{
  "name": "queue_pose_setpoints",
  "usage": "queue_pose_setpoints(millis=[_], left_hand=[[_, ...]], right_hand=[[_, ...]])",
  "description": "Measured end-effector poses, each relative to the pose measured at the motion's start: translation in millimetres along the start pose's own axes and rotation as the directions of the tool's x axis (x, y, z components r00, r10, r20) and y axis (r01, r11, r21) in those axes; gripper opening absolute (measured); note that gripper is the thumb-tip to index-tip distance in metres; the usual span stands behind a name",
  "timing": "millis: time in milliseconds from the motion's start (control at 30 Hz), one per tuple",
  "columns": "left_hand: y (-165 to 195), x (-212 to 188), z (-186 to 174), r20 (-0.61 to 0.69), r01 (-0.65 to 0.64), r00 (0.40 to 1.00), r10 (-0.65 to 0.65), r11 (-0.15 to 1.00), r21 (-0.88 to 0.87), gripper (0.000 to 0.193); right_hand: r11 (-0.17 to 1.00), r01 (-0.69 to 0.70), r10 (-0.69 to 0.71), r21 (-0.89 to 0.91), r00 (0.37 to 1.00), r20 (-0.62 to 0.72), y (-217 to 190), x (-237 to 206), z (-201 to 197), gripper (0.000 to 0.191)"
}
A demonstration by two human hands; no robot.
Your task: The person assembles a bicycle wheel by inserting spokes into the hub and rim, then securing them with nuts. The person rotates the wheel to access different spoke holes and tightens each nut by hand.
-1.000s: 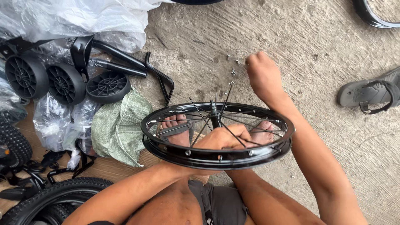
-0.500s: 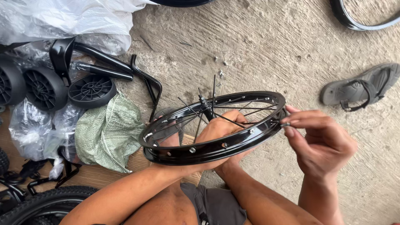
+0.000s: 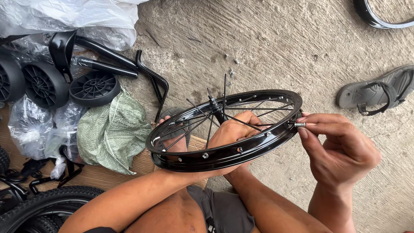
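Head view: hands (image 3: 340,151) nippling black rim (image 3: 224,155).

Bare concrete floor (image 3: 276,47) lies open ahead; training wheels (image 3: 92,88) and bags (image 3: 30,125) crowd the left.

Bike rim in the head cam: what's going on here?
A person sits on a concrete floor with a black spoked wheel rim. The left hand reaches up through the spokes and supports it. The right hand pinches a small silver nipple against the rim's outer edge. More small silver nipples lie on the floor beyond; small black plastic wheels and a sandal lie nearby.
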State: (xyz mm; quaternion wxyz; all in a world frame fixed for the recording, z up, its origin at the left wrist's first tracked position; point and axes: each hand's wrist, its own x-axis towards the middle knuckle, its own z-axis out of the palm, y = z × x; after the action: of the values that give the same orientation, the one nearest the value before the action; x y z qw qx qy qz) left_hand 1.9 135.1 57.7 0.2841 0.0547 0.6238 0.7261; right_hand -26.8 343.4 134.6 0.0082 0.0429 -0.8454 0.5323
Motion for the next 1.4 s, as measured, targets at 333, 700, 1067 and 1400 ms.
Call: queue_pose_setpoints(millis=[333, 700, 1067, 1400], left_hand=[[-5, -1, 6, -0.015, -0.037, 0.999, 0.037, 0.999, -0.009, 0.042], [-21, 2, 15, 0.001, -0.160, 0.987, 0.161, 0.981, 0.107, 0.036], [-20, -2, 17, -0.028, -0.138, 0.990, 0.142, 0.984, 0.110, 0.037], [-8, -2, 19, -0.112, -0.174, 0.977, 0.180, 0.983, 0.064, 0.032]], right_hand=[[0.973, 0.034, 0.000, -0.229, 0.989, 0.145, -21, 14, -9, 0.014], [0.827, 0.215, 0.014, -0.519, 0.916, 0.402, -48, 35, -20, 0.016], [0.831, 0.234, 0.029, -0.505, 0.888, 0.459, -48, 36, -21, 0.014], [0.903, 0.176, 0.016, -0.391, 0.898, 0.441, -53, 38, -19, 0.016]])
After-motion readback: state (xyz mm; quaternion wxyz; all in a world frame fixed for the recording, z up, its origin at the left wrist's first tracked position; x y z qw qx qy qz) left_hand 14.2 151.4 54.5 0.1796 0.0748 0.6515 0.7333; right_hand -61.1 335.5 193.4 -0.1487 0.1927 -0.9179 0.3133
